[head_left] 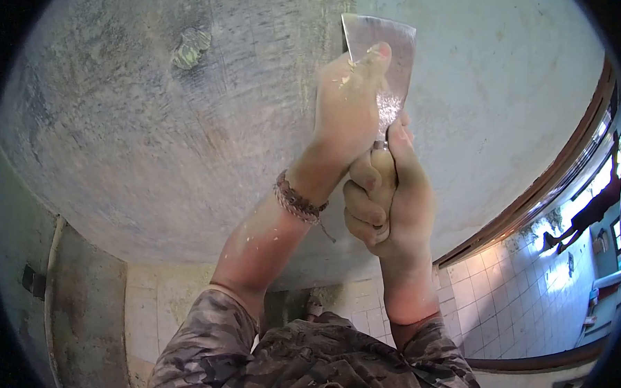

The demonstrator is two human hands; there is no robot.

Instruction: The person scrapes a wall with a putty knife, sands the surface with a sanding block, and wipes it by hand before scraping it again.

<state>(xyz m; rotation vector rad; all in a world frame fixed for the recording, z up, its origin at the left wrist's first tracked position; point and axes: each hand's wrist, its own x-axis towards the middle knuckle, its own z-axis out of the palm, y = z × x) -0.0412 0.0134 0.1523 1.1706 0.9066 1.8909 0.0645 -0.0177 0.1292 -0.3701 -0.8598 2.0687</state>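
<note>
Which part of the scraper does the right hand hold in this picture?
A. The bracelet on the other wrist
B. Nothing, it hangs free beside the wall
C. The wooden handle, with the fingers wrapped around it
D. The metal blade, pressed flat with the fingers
C: the right hand is closed around the wooden handle of the scraper, while the left hand presses on its metal blade against the wall.
</note>
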